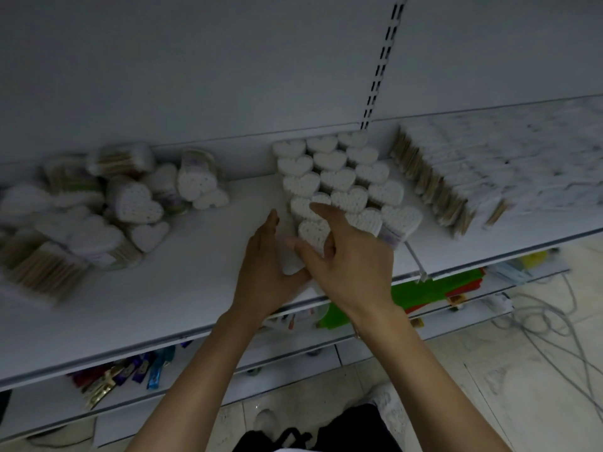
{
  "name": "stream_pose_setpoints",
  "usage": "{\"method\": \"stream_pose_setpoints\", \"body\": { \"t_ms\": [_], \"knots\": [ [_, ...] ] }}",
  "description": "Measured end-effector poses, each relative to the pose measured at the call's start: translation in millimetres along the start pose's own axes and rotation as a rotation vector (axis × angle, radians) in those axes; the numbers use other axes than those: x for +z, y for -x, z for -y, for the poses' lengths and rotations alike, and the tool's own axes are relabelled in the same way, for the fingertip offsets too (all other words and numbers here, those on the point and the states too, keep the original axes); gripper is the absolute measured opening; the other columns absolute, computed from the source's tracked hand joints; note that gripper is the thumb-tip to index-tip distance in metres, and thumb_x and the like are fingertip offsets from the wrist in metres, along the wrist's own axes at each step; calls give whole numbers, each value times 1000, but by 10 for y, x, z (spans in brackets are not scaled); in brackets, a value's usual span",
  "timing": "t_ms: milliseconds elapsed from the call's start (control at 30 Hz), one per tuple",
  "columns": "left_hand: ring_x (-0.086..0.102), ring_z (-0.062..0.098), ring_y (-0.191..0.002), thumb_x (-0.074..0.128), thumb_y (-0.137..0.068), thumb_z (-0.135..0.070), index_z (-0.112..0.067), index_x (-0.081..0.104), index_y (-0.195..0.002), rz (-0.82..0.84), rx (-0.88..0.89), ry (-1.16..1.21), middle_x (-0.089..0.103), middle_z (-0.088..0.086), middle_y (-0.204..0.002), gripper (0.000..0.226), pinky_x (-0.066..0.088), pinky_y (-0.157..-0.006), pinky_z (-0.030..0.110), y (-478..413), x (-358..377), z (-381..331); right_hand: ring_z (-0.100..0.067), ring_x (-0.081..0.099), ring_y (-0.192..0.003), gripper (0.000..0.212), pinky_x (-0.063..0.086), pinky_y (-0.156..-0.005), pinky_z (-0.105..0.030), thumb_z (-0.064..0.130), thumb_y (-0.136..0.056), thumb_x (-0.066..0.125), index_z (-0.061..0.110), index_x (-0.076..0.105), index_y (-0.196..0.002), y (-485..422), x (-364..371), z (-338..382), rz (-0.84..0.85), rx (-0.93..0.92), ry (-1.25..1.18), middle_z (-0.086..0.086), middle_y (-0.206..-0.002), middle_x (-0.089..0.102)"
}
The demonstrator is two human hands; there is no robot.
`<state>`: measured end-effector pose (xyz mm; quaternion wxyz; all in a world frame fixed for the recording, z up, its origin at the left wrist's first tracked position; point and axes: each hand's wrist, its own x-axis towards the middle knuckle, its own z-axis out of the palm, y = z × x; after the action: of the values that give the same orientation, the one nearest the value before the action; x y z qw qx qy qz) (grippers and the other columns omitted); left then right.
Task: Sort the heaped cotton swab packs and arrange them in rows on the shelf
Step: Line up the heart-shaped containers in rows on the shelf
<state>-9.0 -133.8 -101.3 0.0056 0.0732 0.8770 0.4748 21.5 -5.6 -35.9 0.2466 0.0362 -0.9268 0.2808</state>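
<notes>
Heart-shaped cotton swab packs stand upright in three rows [339, 177] at the middle of the white shelf [182, 288]. My left hand [266, 275] and my right hand [346, 259] both clasp the front pack [311, 231] of the left row, left hand on its left side, right hand over its top and right side. A loose heap of heart packs [107, 207] lies at the shelf's left, some on their sides. Flat rectangular swab packs [456, 187] with wooden sticks stand in rows at the right.
A slotted upright [381, 63] splits the shelf's back panel. Lower shelves hold coloured wrapped goods [130, 373] and green and red packs [434, 288]. Grey cables [551, 324] lie on the tiled floor at the right. My shoe [267, 422] shows below.
</notes>
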Motion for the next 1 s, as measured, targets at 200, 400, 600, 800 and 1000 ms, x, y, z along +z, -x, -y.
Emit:
{"method": "stream_pose_setpoints", "body": {
  "t_ms": [200,400,600,800,1000],
  "knots": [
    [32,16,-136,61,-90,-40,-19,18,-152,-229,-22,-85,31,0,-153,78,25,-107,23,49,-468,262,-6,51,-56,43,28,-46,-14,52,-84,62,26,61,-119,-467,87,440,-28,-75,-65,12,-57,52],
    [30,20,-138,61,-92,-36,-15,20,-152,-275,-147,-110,30,5,-154,75,19,-105,18,136,-731,628,-16,60,-85,37,43,-64,-25,44,-89,59,23,56,-119,-1149,480,827,209,-192,-17,0,-92,63],
    [30,16,-136,66,-87,-42,-17,23,-151,-326,-125,-78,32,1,-153,81,19,-102,15,96,-708,610,-34,45,-124,92,42,-98,-41,47,-77,73,29,20,-150,-1513,1045,778,758,-284,226,-14,-139,37],
    [29,13,-137,67,-84,-47,-20,19,-152,-335,-118,-42,30,-1,-153,88,19,-104,16,91,-696,615,-34,47,-123,77,40,-101,-42,40,-85,66,33,23,-148,-1545,1245,713,792,-353,312,-13,-136,44],
    [33,14,-135,70,-82,-47,-22,13,-152,-374,-81,15,30,-3,-153,94,28,-110,25,105,-690,613,-27,53,-118,67,43,-97,-38,47,-91,55,25,27,-148,-1378,930,696,682,-429,246,-8,-136,52]
  ]
}}
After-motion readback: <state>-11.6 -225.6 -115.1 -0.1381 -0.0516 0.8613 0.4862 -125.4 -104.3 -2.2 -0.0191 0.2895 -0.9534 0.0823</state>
